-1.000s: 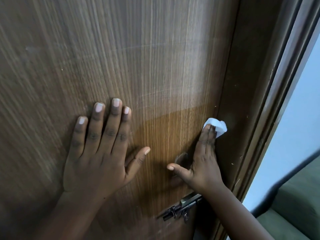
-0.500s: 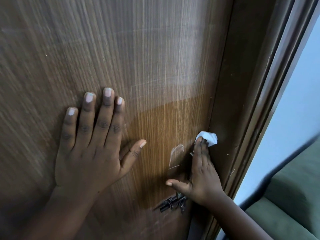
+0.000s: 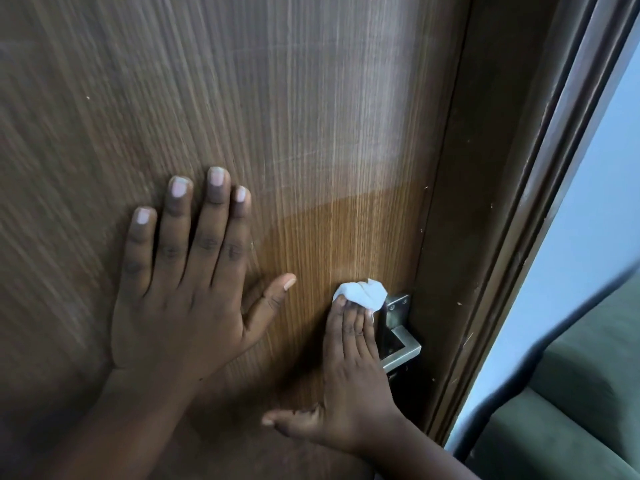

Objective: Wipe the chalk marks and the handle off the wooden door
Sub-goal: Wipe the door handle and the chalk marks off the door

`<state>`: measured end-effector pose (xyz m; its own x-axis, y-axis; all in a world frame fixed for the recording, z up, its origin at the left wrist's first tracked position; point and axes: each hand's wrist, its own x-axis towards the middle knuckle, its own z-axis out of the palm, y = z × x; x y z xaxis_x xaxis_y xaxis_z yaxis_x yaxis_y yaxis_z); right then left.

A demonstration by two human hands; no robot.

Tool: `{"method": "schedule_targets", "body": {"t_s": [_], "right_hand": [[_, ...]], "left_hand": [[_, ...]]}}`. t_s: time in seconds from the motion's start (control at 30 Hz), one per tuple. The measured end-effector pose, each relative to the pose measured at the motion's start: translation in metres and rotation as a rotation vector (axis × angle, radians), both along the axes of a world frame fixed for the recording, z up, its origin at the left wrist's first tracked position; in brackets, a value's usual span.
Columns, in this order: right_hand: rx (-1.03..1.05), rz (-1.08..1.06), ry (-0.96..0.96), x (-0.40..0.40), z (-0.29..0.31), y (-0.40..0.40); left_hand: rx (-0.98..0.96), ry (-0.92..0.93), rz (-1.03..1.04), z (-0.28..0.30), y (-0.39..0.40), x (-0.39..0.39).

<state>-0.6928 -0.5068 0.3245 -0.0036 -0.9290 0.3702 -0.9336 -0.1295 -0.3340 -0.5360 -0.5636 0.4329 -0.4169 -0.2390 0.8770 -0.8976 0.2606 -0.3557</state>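
Note:
The brown wooden door (image 3: 277,116) fills most of the view, with faint whitish streaks across its upper part. My left hand (image 3: 187,282) lies flat on it, fingers spread, holding nothing. My right hand (image 3: 353,368) presses a crumpled white tissue (image 3: 362,293) against the door under its fingertips, just left of the metal handle (image 3: 401,344) and its plate. The fingers partly cover the handle's inner end. No chalk mark shows by the tissue.
The dark door frame (image 3: 502,202) runs down the right side. Beyond it are a pale blue wall (image 3: 595,209) and a dark green cushion (image 3: 585,410) at the lower right.
My right hand has slid the tissue down and left from the door's edge to beside the handle. The white chalk mark seen half a second ago no longer shows. The left hand stays flat.

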Motion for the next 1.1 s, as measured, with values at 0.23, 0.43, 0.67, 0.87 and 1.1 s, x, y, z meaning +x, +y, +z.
{"method": "schedule_targets", "body": {"t_s": [0.23,0.43,0.67,0.87,1.1], "right_hand": [[0.058,0.014,0.036,-0.006,0.003,0.000],[0.075,0.035,0.069,-0.011,0.010,0.003],[0.111,0.041,0.129,-0.012,0.006,0.016],[0.120,0.026,0.181,-0.014,0.002,0.021],[0.309,0.007,0.217,-0.011,0.021,0.026]], "left_hand": [[0.002,0.011,-0.007,0.000,-0.001,0.000],[0.002,0.007,-0.002,0.001,0.000,0.000],[-0.031,-0.007,0.026,0.002,0.001,-0.001],[-0.069,-0.042,0.085,0.003,0.003,0.000],[-0.068,-0.050,0.094,0.004,0.002,0.000]]}}
